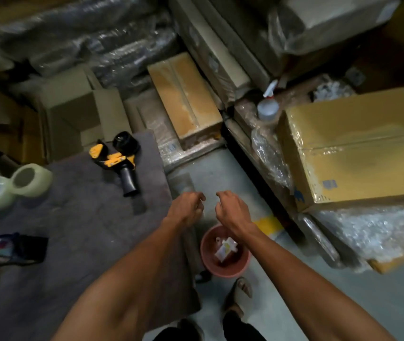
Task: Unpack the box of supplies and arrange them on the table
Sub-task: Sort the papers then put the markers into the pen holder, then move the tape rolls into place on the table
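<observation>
While both hands hang in the air past the table edge, I think I am between steps, with no box opened yet. My left hand [188, 207] and right hand [232, 208] have loosely curled fingers, and I see nothing in them. The big cardboard box [358, 148] sits to the right, well apart, shiny with clear wrap. Next I should reach for it and cut the tape.

The gray table [78, 217] looks soft like felt. On it lie a yellow and black tape gun [118, 159] and two round clear tape rolls [31, 179]. A pink plastic tub [224, 254] sits on the floor below my hands.
</observation>
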Tool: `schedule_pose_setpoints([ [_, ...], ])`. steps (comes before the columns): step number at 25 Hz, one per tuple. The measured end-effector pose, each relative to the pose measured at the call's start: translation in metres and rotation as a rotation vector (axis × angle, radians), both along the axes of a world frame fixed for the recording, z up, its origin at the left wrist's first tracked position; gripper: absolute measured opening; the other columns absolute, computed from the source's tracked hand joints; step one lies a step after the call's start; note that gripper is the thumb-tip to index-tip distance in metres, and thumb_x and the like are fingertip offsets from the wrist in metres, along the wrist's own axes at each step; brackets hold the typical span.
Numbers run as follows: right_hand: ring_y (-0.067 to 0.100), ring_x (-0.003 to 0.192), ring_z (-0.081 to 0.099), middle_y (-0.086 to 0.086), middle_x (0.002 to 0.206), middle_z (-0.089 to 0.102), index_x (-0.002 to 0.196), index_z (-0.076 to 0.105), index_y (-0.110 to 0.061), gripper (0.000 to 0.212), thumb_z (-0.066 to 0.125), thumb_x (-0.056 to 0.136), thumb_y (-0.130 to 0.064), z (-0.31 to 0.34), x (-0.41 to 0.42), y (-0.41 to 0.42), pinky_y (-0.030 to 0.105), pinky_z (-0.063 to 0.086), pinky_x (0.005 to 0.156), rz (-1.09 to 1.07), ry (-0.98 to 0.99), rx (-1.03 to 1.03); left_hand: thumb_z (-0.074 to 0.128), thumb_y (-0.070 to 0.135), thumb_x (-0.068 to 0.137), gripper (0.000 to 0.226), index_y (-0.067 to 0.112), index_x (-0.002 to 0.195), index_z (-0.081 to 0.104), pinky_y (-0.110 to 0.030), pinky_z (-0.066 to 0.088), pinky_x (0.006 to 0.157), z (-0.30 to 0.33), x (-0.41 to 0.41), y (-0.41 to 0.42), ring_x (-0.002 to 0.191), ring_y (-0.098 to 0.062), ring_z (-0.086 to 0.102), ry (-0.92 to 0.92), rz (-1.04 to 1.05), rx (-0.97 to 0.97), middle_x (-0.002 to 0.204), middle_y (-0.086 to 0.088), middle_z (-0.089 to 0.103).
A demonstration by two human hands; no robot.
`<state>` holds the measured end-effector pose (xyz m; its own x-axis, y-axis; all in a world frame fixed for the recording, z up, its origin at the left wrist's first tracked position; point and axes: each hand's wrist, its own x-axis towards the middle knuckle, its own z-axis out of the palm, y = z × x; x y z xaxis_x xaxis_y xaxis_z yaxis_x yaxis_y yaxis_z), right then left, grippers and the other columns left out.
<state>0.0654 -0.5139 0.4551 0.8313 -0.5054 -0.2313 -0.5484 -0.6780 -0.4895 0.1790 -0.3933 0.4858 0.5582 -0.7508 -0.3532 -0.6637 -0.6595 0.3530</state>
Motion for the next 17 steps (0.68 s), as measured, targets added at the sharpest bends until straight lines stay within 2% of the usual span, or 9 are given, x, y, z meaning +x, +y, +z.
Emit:
schedule_pose_setpoints([
  [6,0.034,0.116,0.057,0.012,0.127,0.061,0.129,0.057,-0.011,0.041,0.050,0.089,-0.019,0.054,0.029,0.076,0.040,0.047,0.095,0.182,-0.079,-0.005,0.056,0.021,0.088,0.027,0.018,0.113,0.064,-0.034,0.044,0.088,0.048,-0.009,0.084,0.110,-0.025,0.058,-0.165,0.183,-0.159,0.116,-0.004,0.064],
  [9,0.034,0.115,0.058,0.012,0.126,0.062,0.126,0.059,-0.013,0.038,0.052,0.089,-0.020,0.067,0.036,0.115,0.039,0.046,0.094,0.256,-0.119,-0.006,0.052,0.027,0.084,0.030,0.014,0.107,0.068,-0.038,0.048,0.086,0.057,-0.009,0.133,0.104,-0.029,0.061,-0.160,0.289,-0.198,0.109,-0.009,0.067],
  [13,0.034,0.115,0.057,0.015,0.122,0.063,0.123,0.061,-0.009,0.036,0.054,0.089,-0.018,0.069,0.053,0.181,0.039,0.042,0.097,0.387,-0.163,0.008,0.033,0.045,0.071,0.060,0.011,0.104,0.070,-0.040,0.051,0.091,0.033,0.002,0.226,0.100,-0.032,0.064,-0.080,0.490,-0.259,0.104,-0.013,0.069],
  [15,0.035,0.114,0.057,0.016,0.120,0.063,0.122,0.062,-0.009,0.036,0.053,0.089,-0.019,0.066,0.065,0.226,0.039,0.043,0.097,0.461,-0.140,0.013,0.034,0.048,0.072,0.060,0.014,0.106,0.069,-0.039,0.049,0.094,0.024,0.004,0.277,0.104,-0.032,0.062,-0.041,0.580,-0.234,0.107,-0.011,0.068],
  [17,0.035,0.113,0.057,0.015,0.120,0.062,0.120,0.061,-0.010,0.035,0.051,0.089,-0.021,0.060,0.076,0.274,0.040,0.045,0.095,0.534,-0.123,0.010,0.041,0.043,0.080,0.047,0.018,0.111,0.067,-0.036,0.046,0.096,0.030,0.000,0.325,0.111,-0.028,0.059,-0.039,0.641,-0.215,0.115,-0.007,0.066],
])
